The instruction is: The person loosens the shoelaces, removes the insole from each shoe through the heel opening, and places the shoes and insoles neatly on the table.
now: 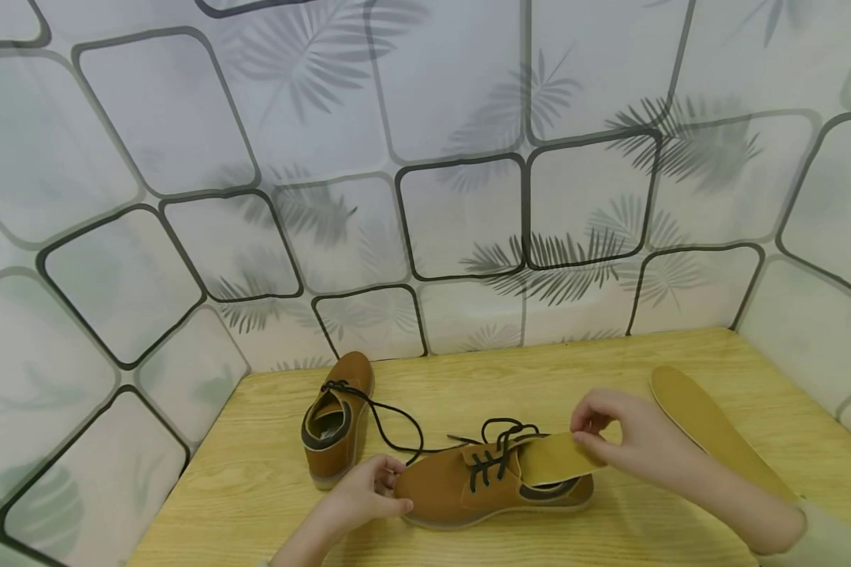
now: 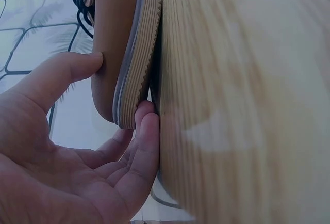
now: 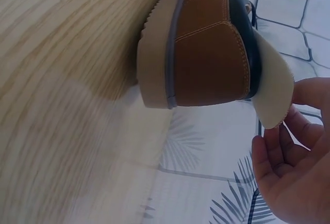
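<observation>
A brown lace-up shoe (image 1: 432, 484) lies on the table, its toe to the left. At that toe, my left hand (image 1: 369, 490) grips it, the thumb (image 2: 77, 69) on the upper and the fingertips at the sole's edge. A tan insole (image 1: 556, 458) sticks up out of the shoe's opening, its front part hidden inside. My right hand (image 1: 627, 429) pinches the insole's heel end between thumb and fingers. From the right wrist view, the insole's pale underside (image 3: 276, 87) rises above the shoe's heel (image 3: 211, 69).
A second brown shoe (image 1: 354, 370) stands at the back left, its black lace trailing toward the first shoe. Another tan insole (image 1: 709, 421) lies on the right, partly behind my right forearm. Patterned cloth walls (image 1: 468, 213) enclose the wooden table (image 1: 525, 386).
</observation>
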`<action>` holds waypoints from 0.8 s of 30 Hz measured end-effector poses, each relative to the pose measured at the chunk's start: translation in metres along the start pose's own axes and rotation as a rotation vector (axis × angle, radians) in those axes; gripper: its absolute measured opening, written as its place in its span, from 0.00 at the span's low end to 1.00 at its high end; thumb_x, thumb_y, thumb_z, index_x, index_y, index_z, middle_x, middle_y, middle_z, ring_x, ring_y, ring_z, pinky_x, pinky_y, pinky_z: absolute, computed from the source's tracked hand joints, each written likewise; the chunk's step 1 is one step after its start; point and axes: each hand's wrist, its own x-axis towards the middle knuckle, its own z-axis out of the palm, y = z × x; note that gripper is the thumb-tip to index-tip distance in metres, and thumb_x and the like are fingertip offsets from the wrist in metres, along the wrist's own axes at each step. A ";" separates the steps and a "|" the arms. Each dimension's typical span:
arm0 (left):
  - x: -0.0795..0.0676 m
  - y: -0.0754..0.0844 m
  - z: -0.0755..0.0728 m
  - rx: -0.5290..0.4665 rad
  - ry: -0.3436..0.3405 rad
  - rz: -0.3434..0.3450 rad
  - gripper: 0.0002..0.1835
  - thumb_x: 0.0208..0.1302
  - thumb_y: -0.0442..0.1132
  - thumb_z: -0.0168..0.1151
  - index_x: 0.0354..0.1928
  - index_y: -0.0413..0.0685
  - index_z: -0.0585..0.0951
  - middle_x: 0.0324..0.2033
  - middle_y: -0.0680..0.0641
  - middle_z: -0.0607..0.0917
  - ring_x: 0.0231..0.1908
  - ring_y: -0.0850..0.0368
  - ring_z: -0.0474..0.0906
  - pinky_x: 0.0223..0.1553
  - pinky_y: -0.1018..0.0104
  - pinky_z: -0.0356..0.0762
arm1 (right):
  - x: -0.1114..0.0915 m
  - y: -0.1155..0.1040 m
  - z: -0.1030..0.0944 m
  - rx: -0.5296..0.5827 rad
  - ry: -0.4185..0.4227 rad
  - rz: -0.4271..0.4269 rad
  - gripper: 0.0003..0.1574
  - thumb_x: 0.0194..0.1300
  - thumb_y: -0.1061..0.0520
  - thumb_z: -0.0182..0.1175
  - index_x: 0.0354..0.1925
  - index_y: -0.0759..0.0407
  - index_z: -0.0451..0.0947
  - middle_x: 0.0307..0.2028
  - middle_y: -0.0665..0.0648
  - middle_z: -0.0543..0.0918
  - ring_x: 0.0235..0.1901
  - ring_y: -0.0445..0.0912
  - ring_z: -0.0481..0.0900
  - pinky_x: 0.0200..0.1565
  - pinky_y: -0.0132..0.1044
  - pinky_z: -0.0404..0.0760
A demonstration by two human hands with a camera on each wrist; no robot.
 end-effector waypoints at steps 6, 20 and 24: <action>0.001 0.000 0.000 0.009 0.004 0.000 0.23 0.62 0.28 0.74 0.57 0.34 0.77 0.42 0.45 0.80 0.41 0.56 0.78 0.42 0.64 0.79 | -0.001 0.004 0.003 -0.135 0.013 -0.095 0.25 0.57 0.66 0.77 0.34 0.37 0.79 0.33 0.32 0.79 0.35 0.27 0.76 0.37 0.29 0.83; 0.001 0.001 0.000 0.015 -0.001 -0.007 0.23 0.61 0.29 0.75 0.56 0.35 0.77 0.42 0.45 0.80 0.42 0.56 0.79 0.43 0.64 0.79 | -0.003 0.012 0.004 -0.244 0.011 -0.296 0.26 0.54 0.61 0.80 0.36 0.34 0.77 0.34 0.31 0.75 0.35 0.28 0.72 0.39 0.17 0.70; 0.000 0.002 0.000 0.010 -0.001 -0.006 0.23 0.62 0.28 0.74 0.56 0.35 0.77 0.42 0.45 0.79 0.42 0.56 0.78 0.43 0.65 0.79 | -0.004 0.018 0.004 -0.242 0.022 -0.385 0.17 0.62 0.54 0.78 0.38 0.36 0.78 0.35 0.33 0.75 0.35 0.29 0.69 0.39 0.17 0.67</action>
